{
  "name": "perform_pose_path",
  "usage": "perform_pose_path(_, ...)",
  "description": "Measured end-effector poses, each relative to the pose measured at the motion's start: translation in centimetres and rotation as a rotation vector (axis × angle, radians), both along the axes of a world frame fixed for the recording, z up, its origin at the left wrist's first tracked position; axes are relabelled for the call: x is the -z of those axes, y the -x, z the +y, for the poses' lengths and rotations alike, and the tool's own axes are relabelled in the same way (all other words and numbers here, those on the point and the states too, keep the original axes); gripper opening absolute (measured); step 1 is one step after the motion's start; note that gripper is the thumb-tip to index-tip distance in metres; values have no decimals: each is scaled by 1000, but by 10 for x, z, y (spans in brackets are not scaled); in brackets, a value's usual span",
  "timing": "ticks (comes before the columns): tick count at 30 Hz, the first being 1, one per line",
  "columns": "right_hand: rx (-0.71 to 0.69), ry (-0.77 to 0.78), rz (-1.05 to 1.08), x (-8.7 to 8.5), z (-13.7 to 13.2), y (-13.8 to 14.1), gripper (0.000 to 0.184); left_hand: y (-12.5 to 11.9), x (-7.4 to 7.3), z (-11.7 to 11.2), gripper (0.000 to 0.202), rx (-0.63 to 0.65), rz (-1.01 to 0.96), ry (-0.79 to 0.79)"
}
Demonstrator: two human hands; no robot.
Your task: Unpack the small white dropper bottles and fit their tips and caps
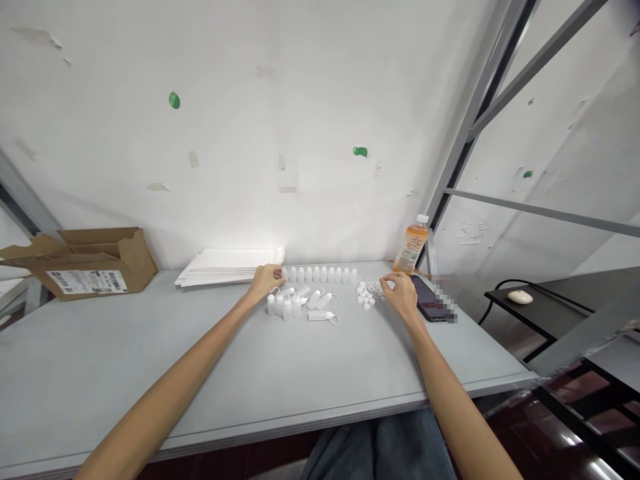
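My left hand (265,280) rests at the left end of a row of small white plastic bottles (320,275), its fingertips at the first bottle. Whether it grips anything is too small to tell. My right hand (400,295) lies on the near right side of a heap of small white caps with loops of string (367,293), touching the heap. Between my hands, several loose white bottles with tethered caps (295,304) stand or lie on the grey table (150,347).
A stack of white paper sheets (225,267) lies at the back left, beyond it an open cardboard box (85,263). An orange-labelled drink bottle (413,245) and a dark phone (430,300) are at the right. A grey metal frame and a side shelf with a white mouse (520,297) stand further right.
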State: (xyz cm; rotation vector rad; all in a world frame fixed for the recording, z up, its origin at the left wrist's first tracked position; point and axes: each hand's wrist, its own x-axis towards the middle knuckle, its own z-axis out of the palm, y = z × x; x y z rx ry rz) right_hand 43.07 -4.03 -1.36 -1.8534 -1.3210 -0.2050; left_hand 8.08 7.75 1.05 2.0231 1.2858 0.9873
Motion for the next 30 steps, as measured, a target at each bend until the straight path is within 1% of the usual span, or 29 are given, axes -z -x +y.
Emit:
perform_pose_path(3,-6,-8,0,1,0,-1,23,1,5,3,22,-45,-23,27)
perform_pose_path(5,-17,-15,-2,1,0,0,23,4,4,4,30,-64,-42,66)
perform_pose_path(8,-40,-77,-12,0,-2,5,22,11,-6,0,33,-74,-40,126)
perform_pose_path(10,-77,-154,-22,-1,-4,14,21,17,-17,-7,30,-96,-20,104)
perform_pose_path(12,-161,-216,-15,-3,-3,26,21,22,-28,-17,28,-129,-10,8)
perform_pose_path(14,-288,-216,19,-8,-1,42,21,23,-37,-30,25,-177,-9,-138)
perform_pose_path(16,-422,-143,58,-16,3,60,21,20,-43,-44,22,-205,16,-323)
perform_pose_path(18,-547,-37,78,-25,7,77,18,12,-45,-58,21,-193,79,-540)
perform_pose_path(20,-655,67,135,-34,9,91,15,1,-43,-74,20,-173,157,-793)
perform_pose_path(22,-772,196,185,-38,7,98,14,-10,-38,-89,19,-98,226,-1039)
perform_pose_path(23,-816,261,198,-39,5,100,14,-15,-33,-96,18,-43,253,-1131)
perform_pose_path(24,-849,322,200,-38,2,100,15,-20,-28,-104,18,14,273,-1188)
perform_pose_path(26,-886,432,194,-36,-3,98,19,-28,-15,-116,18,109,283,-1218)
perform_pose_path(28,-909,530,203,-33,-6,93,21,-36,-2,-126,19,176,254,-1178)
perform_pose_path(30,-931,603,221,-32,-7,88,21,-41,10,-132,19,214,224,-1124)
